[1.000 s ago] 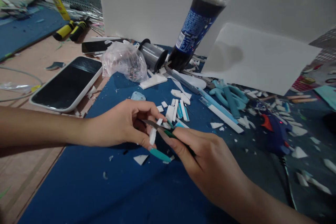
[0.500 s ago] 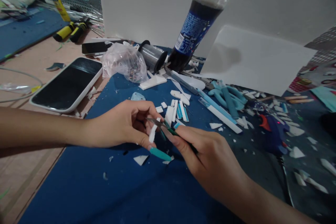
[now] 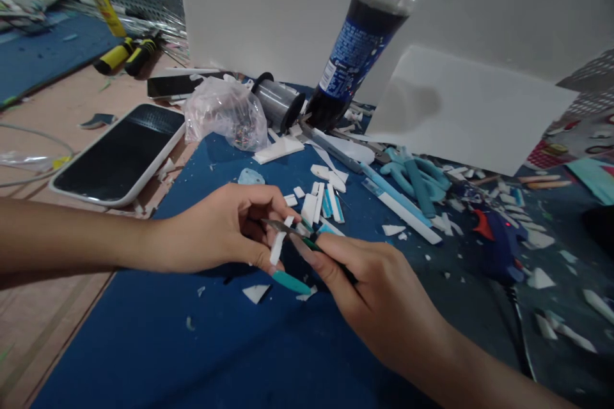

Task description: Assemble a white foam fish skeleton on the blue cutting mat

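Note:
My left hand [image 3: 225, 227] pinches a small white foam strip [image 3: 277, 248] between thumb and fingers, just above the blue cutting mat [image 3: 158, 339]. My right hand [image 3: 369, 281] grips a craft knife [image 3: 297, 233] with a green handle; its grey blade lies across the top of the strip. A teal-topped foam offcut [image 3: 291, 282] and white foam scraps [image 3: 256, 293] lie on the mat right below both hands. More cut white and blue foam pieces [image 3: 322, 199] lie just beyond the hands.
A dark cola bottle [image 3: 352, 57] stands behind, beside a tape roll [image 3: 278, 102] and a plastic bag [image 3: 225, 116]. A phone [image 3: 119, 153] lies at left. Teal scissors [image 3: 415, 174], a blue glue gun [image 3: 499, 236] and white foam boards [image 3: 470, 108] sit at right.
The knife blade has shifted slightly back and forth across the foam strip; both hands stay in nearly the same place.

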